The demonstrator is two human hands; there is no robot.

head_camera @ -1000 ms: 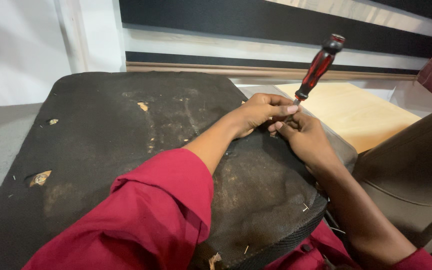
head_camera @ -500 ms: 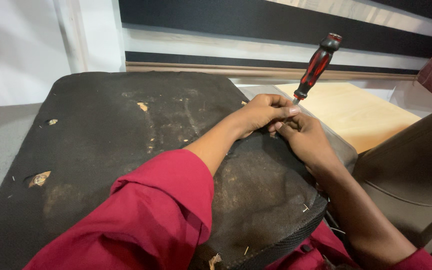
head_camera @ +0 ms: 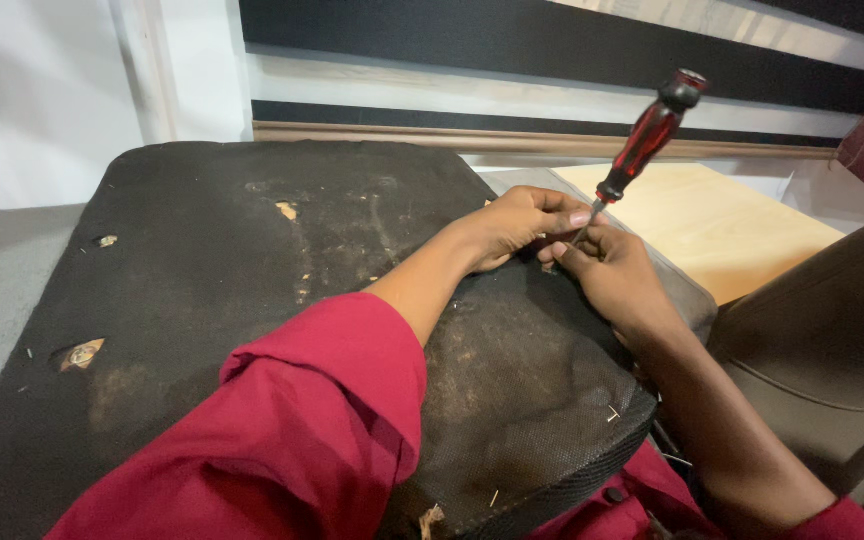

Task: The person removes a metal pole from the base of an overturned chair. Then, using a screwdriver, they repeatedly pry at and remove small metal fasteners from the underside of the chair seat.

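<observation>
A screwdriver (head_camera: 646, 138) with a red and black handle stands tilted, handle up and to the right, its thin shaft running down between my two hands. My left hand (head_camera: 515, 226) lies curled on the black fabric panel (head_camera: 252, 260), fingertips pinching the shaft just under the handle. My right hand (head_camera: 609, 276) closes around the lower shaft near the panel's right edge. The tip is hidden by my fingers. Both arms wear red sleeves.
The black panel is dusty, with small tears (head_camera: 80, 353) and loose staples (head_camera: 612, 413) near its front edge. A light wooden board (head_camera: 722, 225) lies beyond it at right. A brown cushion (head_camera: 822, 340) stands at the right. A wall with dark bands runs behind.
The screwdriver handle has tipped slightly further to the right. Both hands stay at the same spot on the panel.
</observation>
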